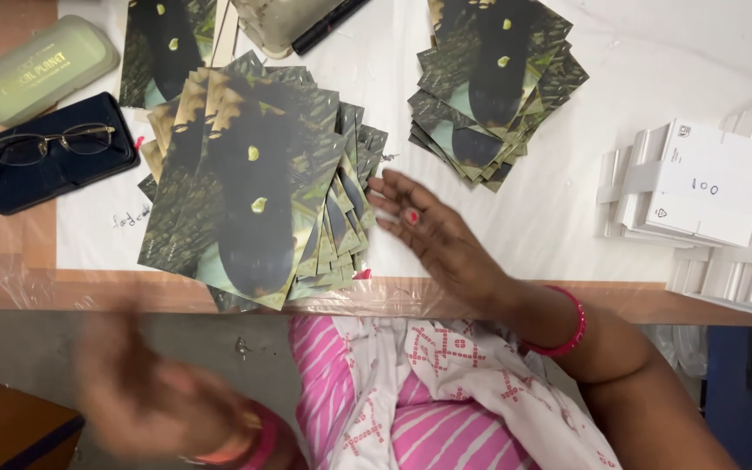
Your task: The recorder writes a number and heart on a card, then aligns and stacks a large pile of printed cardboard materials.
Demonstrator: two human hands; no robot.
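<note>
Right hand [433,239]: our grip is flat and open, fingers spread, holding nothing. The fingertips [385,196] lie just beside the right edge of the fanned stack of cards [254,174], close enough that we cannot tell whether they touch. The wrist crosses the front edge of the desk [559,218] and carries a pink bangle [567,326].

Left hand [150,396]: below the desk edge, off the surface, heavily blurred. Its grip looks loose and open with nothing seen in it, though the blur limits what we can tell.

The fanned stack sits left of centre; its lower corners overhang the taped front edge of the desk. A bare white strip of desk runs between this stack and a second stack of cards [493,87] at upper right, well apart from the hand. This strip is the open room around the right hand.

Further out: a third pile of cards [163,48] at top left, partly under the fan. Glasses [45,144] rest on a dark case [10,187], beside a pale green case [36,70]. White boxes [707,187] crowd the right edge.
</note>
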